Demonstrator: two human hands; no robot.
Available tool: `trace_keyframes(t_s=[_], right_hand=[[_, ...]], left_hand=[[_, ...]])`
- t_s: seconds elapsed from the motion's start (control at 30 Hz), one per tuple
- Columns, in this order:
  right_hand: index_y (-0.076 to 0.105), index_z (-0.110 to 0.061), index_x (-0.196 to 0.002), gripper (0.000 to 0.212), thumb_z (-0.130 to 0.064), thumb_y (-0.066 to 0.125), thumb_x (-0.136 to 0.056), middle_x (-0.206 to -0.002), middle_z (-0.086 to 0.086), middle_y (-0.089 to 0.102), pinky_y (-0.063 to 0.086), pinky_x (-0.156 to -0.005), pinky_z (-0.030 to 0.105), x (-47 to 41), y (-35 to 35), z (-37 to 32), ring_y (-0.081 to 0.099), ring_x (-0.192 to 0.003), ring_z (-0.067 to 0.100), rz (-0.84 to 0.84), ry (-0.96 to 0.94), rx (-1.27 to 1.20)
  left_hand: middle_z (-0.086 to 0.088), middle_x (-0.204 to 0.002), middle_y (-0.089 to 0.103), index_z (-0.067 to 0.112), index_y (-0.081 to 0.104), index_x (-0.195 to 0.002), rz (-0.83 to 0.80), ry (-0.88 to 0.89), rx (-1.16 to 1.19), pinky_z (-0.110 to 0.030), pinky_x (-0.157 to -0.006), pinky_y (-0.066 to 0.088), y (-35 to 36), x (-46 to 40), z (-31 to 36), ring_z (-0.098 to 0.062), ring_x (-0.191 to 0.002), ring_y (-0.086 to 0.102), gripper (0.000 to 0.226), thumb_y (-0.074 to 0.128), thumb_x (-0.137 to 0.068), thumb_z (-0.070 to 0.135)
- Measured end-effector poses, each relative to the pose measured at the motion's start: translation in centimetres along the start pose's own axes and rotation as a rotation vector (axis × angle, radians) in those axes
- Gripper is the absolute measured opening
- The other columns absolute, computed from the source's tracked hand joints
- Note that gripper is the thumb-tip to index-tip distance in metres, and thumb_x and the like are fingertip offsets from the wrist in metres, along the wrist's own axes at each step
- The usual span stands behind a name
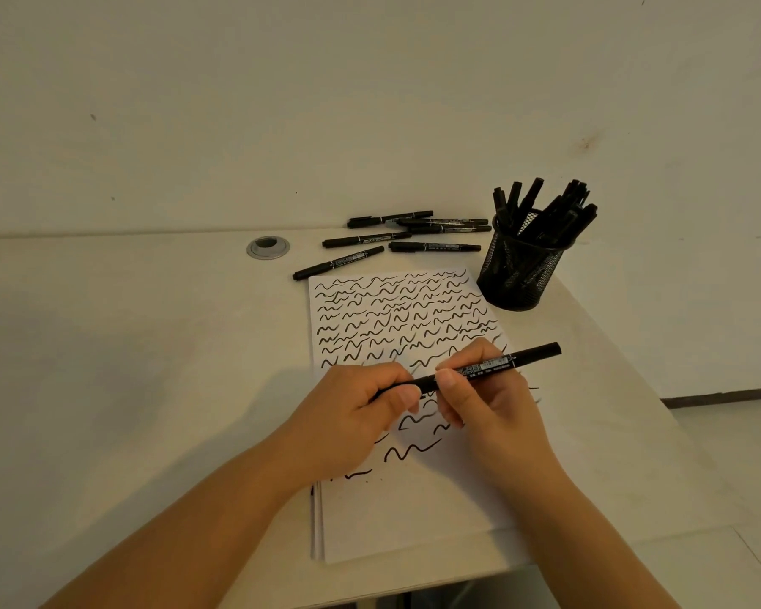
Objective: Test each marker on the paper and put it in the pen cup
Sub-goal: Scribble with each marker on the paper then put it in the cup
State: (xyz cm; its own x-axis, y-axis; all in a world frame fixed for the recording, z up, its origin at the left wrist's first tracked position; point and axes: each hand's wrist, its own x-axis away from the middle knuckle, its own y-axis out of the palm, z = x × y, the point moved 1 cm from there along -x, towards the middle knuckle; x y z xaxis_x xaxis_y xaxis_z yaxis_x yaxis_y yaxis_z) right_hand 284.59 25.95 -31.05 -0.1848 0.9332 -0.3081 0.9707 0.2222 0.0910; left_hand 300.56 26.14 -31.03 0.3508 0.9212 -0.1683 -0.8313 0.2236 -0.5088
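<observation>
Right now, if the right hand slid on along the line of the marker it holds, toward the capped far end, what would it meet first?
Probably nothing on the table: the right hand holds the marker pointing up-right, a line that seems to pass in front of the pen cup and off the table edge. Depth is unclear.

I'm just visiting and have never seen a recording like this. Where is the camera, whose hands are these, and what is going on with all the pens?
There is no machine here. A person wears a camera on the head, so the one picture looks down at their own two hands. Both hands, the left hand and the right hand, hold one black marker above the paper, which is covered with squiggly test lines. The left grips one end, perhaps the cap. On the table beyond the paper lie six loose markers. A black mesh cup to the right holds many more markers.
</observation>
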Motion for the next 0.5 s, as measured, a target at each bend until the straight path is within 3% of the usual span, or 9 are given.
trace_keyframes(t_s=[0.2,0.37,0.43,0.5], right_hand=[[0.051,-0.017,-0.081,0.004,-0.014,0.05,-0.084,-0.055,-0.008,0.054,0.039,-0.053,0.014,0.08,0.61,0.47,0.046,-0.051,0.003,0.006,-0.061,0.054],[0.053,-0.031,-0.067,0.022,-0.041,0.05,-0.087,-0.057,-0.004,0.06,0.039,-0.048,0.016,-0.18,0.84,0.21,0.052,-0.051,0.009,0.227,-0.068,0.444],[0.054,-0.028,-0.062,0.03,-0.046,0.053,-0.085,-0.05,0.001,0.054,0.036,-0.047,0.018,-0.07,0.57,0.08,0.048,-0.051,0.015,0.276,-0.107,0.54],[0.053,-0.021,-0.063,0.031,-0.043,0.051,-0.084,-0.05,-0.005,0.05,0.034,-0.046,0.017,0.22,0.59,-0.03,0.047,-0.055,0.014,0.289,-0.227,0.69]], left_hand=[[0.012,-0.052,0.045,0.041,0.057,-0.066,-0.003,0.002,0.047,-0.012,-0.047,0.031,-0.16,-0.26,0.26,-0.004,-0.048,0.038,0.023,0.043,-0.085,0.038],[0.011,-0.054,0.051,0.042,0.055,-0.078,0.116,0.053,-0.053,-0.016,-0.048,0.034,-0.22,-0.65,0.36,-0.005,-0.048,0.042,0.016,0.042,-0.086,0.044],[0.012,-0.055,0.052,0.045,0.054,-0.08,0.167,0.065,-0.113,-0.017,-0.046,0.034,-0.61,-0.6,0.11,-0.006,-0.048,0.044,0.013,0.042,-0.087,0.045],[0.014,-0.054,0.051,0.043,0.055,-0.081,0.213,0.056,-0.167,-0.017,-0.046,0.034,-0.9,-0.53,-0.28,-0.006,-0.048,0.045,0.013,0.044,-0.089,0.043]])
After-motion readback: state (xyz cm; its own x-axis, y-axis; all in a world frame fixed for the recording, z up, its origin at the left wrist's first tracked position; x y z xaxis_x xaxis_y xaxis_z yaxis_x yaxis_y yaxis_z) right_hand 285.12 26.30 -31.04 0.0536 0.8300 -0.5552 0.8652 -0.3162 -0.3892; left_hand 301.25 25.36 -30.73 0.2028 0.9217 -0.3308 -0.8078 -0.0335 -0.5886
